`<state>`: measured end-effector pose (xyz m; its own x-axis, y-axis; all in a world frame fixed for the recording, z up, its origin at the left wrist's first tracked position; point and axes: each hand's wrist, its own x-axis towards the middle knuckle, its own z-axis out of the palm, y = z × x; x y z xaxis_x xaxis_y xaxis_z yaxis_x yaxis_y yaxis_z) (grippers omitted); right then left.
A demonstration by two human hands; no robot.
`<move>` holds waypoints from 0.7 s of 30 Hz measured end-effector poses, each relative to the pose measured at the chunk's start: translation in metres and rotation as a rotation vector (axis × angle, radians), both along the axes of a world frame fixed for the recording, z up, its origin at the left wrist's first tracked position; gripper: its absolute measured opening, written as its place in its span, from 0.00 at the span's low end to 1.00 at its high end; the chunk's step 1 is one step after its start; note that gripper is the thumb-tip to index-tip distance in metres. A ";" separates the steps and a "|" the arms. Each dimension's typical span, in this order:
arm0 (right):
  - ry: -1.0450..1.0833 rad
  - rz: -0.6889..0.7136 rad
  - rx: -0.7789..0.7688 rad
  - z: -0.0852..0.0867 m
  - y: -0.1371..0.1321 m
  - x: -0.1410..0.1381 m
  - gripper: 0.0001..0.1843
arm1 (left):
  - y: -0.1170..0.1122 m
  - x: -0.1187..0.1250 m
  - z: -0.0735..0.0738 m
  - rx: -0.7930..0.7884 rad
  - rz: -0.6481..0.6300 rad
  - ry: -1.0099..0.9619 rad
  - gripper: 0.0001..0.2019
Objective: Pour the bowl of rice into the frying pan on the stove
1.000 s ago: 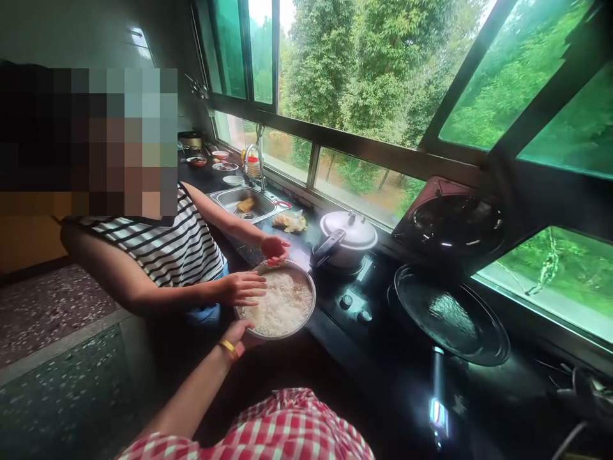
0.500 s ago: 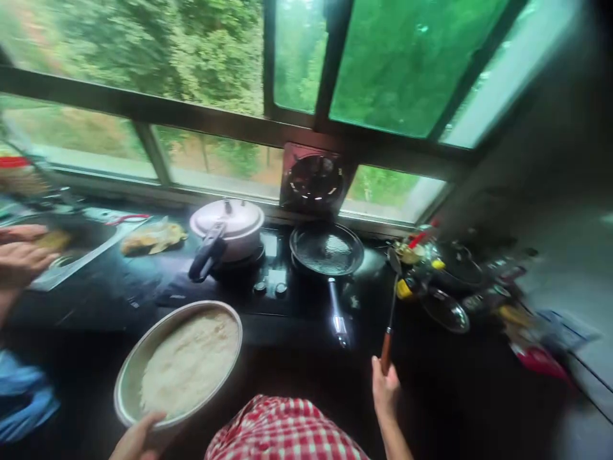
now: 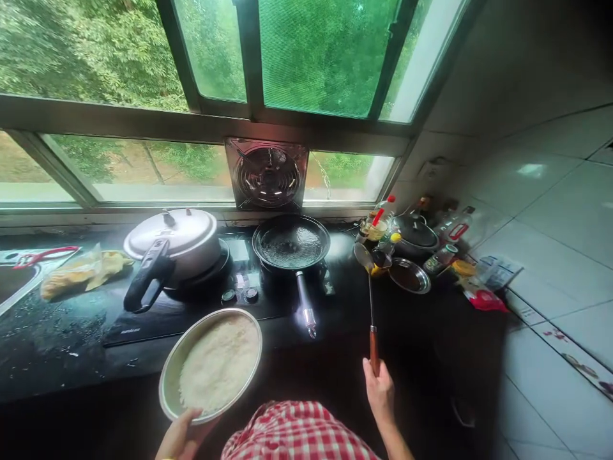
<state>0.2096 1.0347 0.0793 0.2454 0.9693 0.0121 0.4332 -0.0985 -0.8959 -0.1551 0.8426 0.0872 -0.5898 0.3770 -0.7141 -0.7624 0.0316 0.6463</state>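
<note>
My left hand (image 3: 184,434) grips the near rim of a round metal bowl (image 3: 165,383), its thumb over the edge. White cooked rice (image 3: 220,364) fills much of the bowl, which is tilted a little and held in front of the counter. In my right hand (image 3: 380,386) is a ladle (image 3: 372,306), closed around its wooden handle, with the scoop end pointing up and away from me. Between and beyond my hands, a black frying pan (image 3: 291,241) sits on the right burner, its surface shiny and its handle towards me.
A pressure cooker (image 3: 179,246) stands on the left burner, handle jutting forward. Left of it lie a plastic bag of food (image 3: 81,275) and the sink edge (image 3: 23,287). Bottles (image 3: 443,255), a lidded black pot (image 3: 414,233) and a metal dish (image 3: 409,276) crowd the right corner.
My view has turned to the right, and the other person's hands at the sink have left the picture. The bowl is nearer the stove's middle; both hands keep their holds.
</note>
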 end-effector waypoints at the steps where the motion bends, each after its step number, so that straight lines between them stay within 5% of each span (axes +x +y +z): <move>1: -0.006 0.006 -0.004 -0.002 0.000 0.003 0.27 | 0.003 0.003 0.000 0.017 -0.010 0.008 0.35; 12: 0.031 0.161 -0.012 -0.025 0.020 0.021 0.26 | 0.029 0.022 0.003 -0.067 0.106 0.019 0.36; 21: 0.089 0.170 0.026 -0.036 0.014 0.013 0.23 | 0.029 0.024 0.004 -0.038 0.055 0.092 0.34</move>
<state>0.2228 1.0486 0.0431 0.0791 0.9966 0.0230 0.3609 -0.0071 -0.9326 -0.1313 0.8719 0.0917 -0.6723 0.3162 -0.6693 -0.7013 0.0174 0.7126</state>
